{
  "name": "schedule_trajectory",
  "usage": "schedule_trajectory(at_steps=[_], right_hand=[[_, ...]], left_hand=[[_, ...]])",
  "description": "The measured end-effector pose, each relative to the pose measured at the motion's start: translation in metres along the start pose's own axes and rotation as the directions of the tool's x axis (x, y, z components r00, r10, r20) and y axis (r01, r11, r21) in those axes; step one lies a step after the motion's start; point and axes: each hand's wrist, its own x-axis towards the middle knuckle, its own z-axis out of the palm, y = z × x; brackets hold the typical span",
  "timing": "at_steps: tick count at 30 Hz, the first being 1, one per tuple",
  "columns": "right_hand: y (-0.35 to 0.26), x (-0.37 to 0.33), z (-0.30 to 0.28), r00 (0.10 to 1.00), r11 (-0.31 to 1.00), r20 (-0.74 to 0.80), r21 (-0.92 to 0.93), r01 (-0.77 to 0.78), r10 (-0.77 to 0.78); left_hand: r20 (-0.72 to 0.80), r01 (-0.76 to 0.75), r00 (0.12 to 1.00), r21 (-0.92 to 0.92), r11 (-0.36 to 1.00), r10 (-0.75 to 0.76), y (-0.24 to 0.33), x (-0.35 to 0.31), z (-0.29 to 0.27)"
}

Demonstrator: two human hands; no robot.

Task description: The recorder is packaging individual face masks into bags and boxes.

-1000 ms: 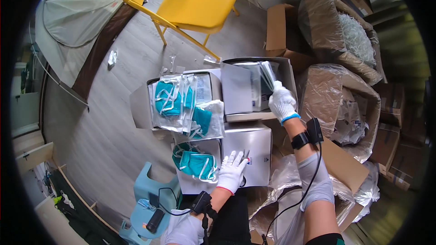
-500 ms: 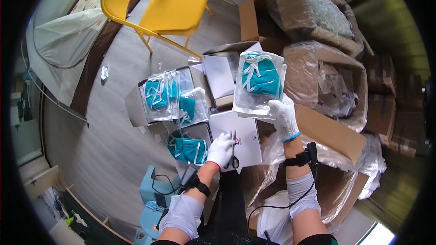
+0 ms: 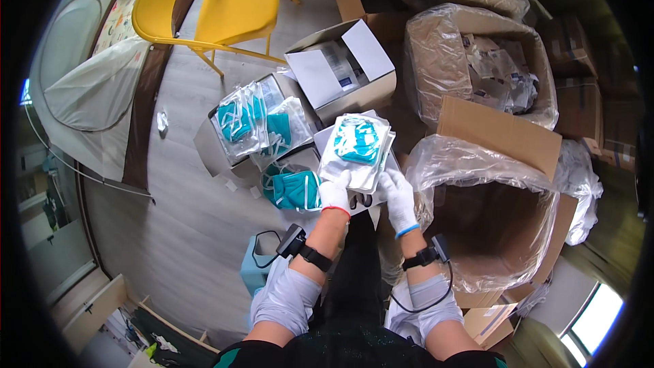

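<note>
In front of me is a stack of clear packets with teal masks and white straps inside, above a white box. My left hand, in a white glove, grips the stack's lower left corner. My right hand, gloved too, has its fingers closed at the lower right edge. Black scissor handles show between the hands; the blades are hidden under the packets. To the left, an open box holds several similar packets. Loose teal masks lie in a box beside my left hand.
An open white carton stands beyond the stack. At right are large plastic-lined cardboard boxes, one with crumpled clear packaging. A yellow folding chair stands at far left, and a light blue stool is near my left forearm.
The packet stack has come nearer and lower, from the right hand alone to between both hands. My left hand has moved up to its corner. The whole view has shifted.
</note>
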Motion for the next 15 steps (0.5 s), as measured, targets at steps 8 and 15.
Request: schedule_trajectory(at_steps=[8, 15], right_hand=[[0.093, -0.039, 0.047, 0.911, 0.495, -0.031, -0.847, 0.195, -0.411], [0.083, -0.04, 0.045, 0.997, 0.479, -0.044, -0.875, -0.067, 0.058]], left_hand=[[0.115, 0.239, 0.968, -0.158, 0.958, -0.222, 0.008, 0.0, -0.016], [0.524, 0.473, 0.805, -0.287, 0.833, -0.277, 0.033, -0.006, -0.017]])
